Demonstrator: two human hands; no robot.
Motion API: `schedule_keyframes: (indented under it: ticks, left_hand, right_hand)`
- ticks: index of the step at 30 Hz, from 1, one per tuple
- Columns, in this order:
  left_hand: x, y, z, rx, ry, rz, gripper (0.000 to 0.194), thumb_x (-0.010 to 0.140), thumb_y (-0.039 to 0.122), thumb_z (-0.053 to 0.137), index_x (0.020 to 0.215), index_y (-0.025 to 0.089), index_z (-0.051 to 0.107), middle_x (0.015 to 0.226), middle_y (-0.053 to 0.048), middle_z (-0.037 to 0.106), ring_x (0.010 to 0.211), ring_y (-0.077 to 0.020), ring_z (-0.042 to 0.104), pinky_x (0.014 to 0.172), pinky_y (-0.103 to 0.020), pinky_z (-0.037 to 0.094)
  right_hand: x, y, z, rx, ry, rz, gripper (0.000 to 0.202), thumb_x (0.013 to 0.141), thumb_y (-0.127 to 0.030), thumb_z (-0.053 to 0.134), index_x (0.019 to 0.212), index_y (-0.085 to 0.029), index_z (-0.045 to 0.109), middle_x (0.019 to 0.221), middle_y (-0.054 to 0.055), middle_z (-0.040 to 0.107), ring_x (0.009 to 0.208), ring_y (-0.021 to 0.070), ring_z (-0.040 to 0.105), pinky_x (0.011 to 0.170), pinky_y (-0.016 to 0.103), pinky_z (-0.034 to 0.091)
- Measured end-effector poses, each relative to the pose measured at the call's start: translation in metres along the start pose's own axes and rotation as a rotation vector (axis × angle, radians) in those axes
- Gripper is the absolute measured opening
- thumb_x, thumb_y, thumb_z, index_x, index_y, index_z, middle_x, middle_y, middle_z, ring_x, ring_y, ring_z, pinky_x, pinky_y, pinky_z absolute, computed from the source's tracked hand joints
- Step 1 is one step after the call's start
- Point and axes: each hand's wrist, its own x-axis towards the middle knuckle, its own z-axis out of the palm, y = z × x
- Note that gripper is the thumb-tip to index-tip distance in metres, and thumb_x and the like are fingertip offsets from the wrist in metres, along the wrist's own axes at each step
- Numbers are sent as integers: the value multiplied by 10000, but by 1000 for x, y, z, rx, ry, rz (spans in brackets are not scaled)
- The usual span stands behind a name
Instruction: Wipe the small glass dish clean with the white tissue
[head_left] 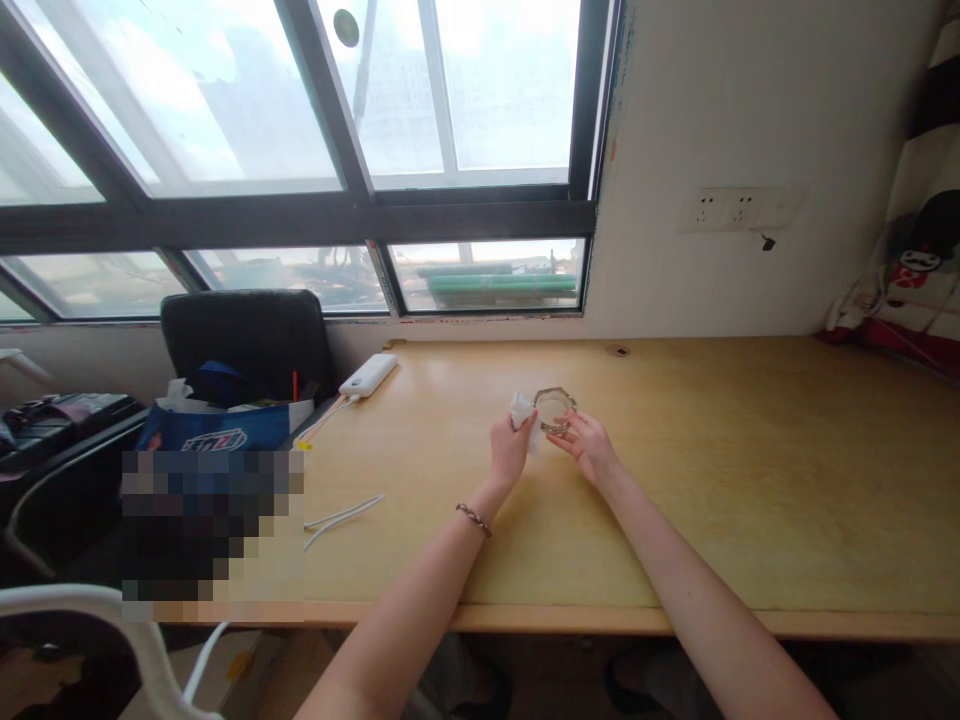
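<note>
A crumpled white tissue (523, 408) is pinched in my left hand (510, 447), which has a braided bracelet (474, 520) at its wrist. My right hand (592, 448) grips the lower right rim of a many-sided, see-through dish that looks like a glass ashtray (553, 393). The ashtray is tilted towards me just over the table (750, 480), and its open middle shows. Tissue and ashtray are side by side, close together; whether they touch I cannot tell.
A white power bank (369, 375) with a cable lies at the table's back left. Another white cable (345, 512) lies nearer the left edge. Beyond that edge stands a black chair (244, 330) with a blue bag (225, 425). A patterned cloth (911, 290) hangs at the right.
</note>
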Motion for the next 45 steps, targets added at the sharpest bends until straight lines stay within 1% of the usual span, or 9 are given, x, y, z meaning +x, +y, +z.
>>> schedule_keyframes:
  ticks: [4,8,11,15,20,24,30,37,45]
  left_hand:
    - [7,-10,1,-122,16,-114,352,684,442,512,746,105,594,633,-28,583,541,-108,493,486,-195,353]
    - [17,-23,-5,67,48,-186,253,672,353,530,690,110,594,630,-42,596,585,-140,532,512,-211,368]
    - [17,-21,-10,265,-7,-94,159,666,214,525,799,141,570,715,-40,615,657,-151,557,577,-219,388]
    - [10,-10,-10,475,-125,98,369,646,61,467,996,179,477,885,-61,592,805,-166,559,685,-251,409]
    - [4,0,-5,429,-270,287,549,626,9,445,1143,184,382,1068,-81,529,982,-181,504,812,-298,402]
    - [3,6,-7,392,-329,307,505,684,29,410,1159,201,398,1076,-65,547,974,-169,519,831,-292,408]
    - [2,12,-14,487,-364,533,371,738,53,362,1001,220,564,1089,-40,555,995,-162,499,876,-290,371]
    - [-2,21,-15,443,-576,305,263,751,161,417,913,216,617,725,-23,629,668,-146,556,676,-233,402]
    - [-1,32,-20,444,-549,337,317,793,413,409,702,220,644,656,-23,613,629,-142,544,612,-197,367]
  right_hand:
    - [0,-3,0,213,-41,53,157,732,-285,565,806,-146,561,865,70,632,810,188,613,830,377,465]
    - [0,-4,0,184,-1,23,158,721,-289,578,798,-154,556,833,61,638,760,179,620,794,375,485]
    - [-2,-2,0,63,49,11,195,697,-313,605,801,-155,559,772,44,634,671,160,618,691,349,524]
    - [-4,2,2,-69,62,17,251,689,-379,596,782,-147,572,731,36,622,609,145,605,567,311,542]
    - [-3,1,1,-127,149,10,288,666,-409,602,769,-142,571,713,41,627,599,149,598,527,293,542]
    - [-1,-1,-2,-137,210,-19,300,660,-416,601,764,-137,570,737,54,639,600,147,601,531,279,540]
    - [-2,0,0,-196,204,-25,312,655,-428,605,759,-137,566,684,36,625,570,135,594,486,259,532]
    - [-2,3,-2,-293,203,-90,297,642,-421,614,759,-154,556,639,14,585,561,134,580,437,244,528]
    - [-2,2,-2,-265,183,-118,299,640,-392,625,809,-154,559,678,15,585,564,129,583,468,249,538]
